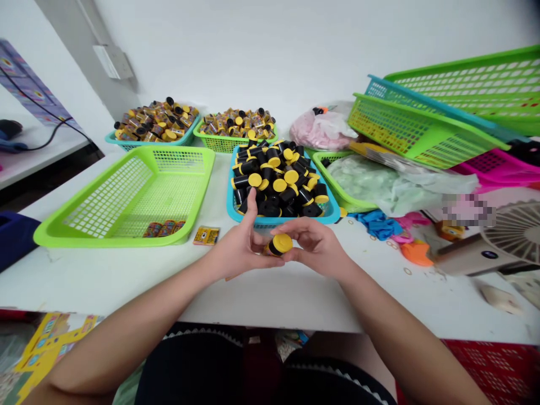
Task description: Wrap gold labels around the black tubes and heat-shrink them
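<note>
A black canister with a yellow cap (279, 244) echoes the black-and-yellow pile (274, 180) in a turquoise basket (270, 221) at center; a lime-green lattice basket (63, 225) sits left, a magenta basket (493, 167) far right.

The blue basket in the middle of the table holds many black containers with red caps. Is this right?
No, the caps are yellow, not red, as the head view shows. The blue basket in the middle of the table does hold many black containers with yellow caps.
</note>
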A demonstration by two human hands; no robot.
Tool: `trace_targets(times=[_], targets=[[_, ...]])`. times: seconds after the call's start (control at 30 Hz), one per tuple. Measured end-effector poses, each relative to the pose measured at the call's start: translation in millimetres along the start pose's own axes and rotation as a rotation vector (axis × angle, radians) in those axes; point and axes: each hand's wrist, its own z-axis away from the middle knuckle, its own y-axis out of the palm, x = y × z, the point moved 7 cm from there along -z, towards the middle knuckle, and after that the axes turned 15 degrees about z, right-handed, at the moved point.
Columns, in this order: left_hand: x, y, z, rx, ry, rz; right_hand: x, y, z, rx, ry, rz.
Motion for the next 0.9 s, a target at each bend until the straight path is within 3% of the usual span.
trace_targets(times=[0.1,0.23,0.4,0.57,0.77,0.9], targets=[[0.5,9.3,1.2,0.075,-0.047,0.091,7.2,7.2,1.7,0.057,-0.104,0.043],[-2.3,11.3,-0.6,0.095,0.010,0.216,20.1,17.4,5.4,0.147,-0.252,0.222],[-0.3,2.3,-2.8,0.038,0.058,0.118,32.6,17.6,10.7,-0.085,-0.405,0.697],[-7.9,1.7,-1.7,0.051,0.091,0.058,33.5,20.6,12.2,-0.142,-0.453,0.719],[-13.4,1.6,0.9,0.007,0.070,0.026,35.1,8.9,9.7,-0.189,-0.493,0.876],[-13.5,5.9,2.7,0.013,0.031,0.086,35.4,10.3,11.6,-0.156,-0.536,0.752]])
